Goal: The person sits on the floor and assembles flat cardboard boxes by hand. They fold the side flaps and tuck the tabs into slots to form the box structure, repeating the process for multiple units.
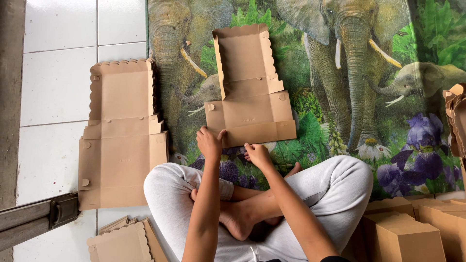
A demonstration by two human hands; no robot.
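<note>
The person sits cross-legged on the floor, grey trousers nearest the camera, both arms reaching forward. The left hand (209, 143) presses on the near left edge of a flat brown cardboard box blank (250, 114), fingers bent over the edge and thumb up; it looks more like pinning than a closed grip. The right hand (257, 155) rests just at the blank's near edge with fingers curled down, and I cannot tell whether it pinches the card or only touches it.

The blank lies on an elephant-print mat (340, 97), one scalloped side flap already standing up at its far part. It looks light, thin and stiff along its panels but ready to bend at the creases, so the flap edges beside a fold line seem the best places to take hold.

To the left, on white floor tiles (58, 82), lies a stack of unfolded blanks (121, 136); folded boxes (407, 233) sit at the right.
</note>
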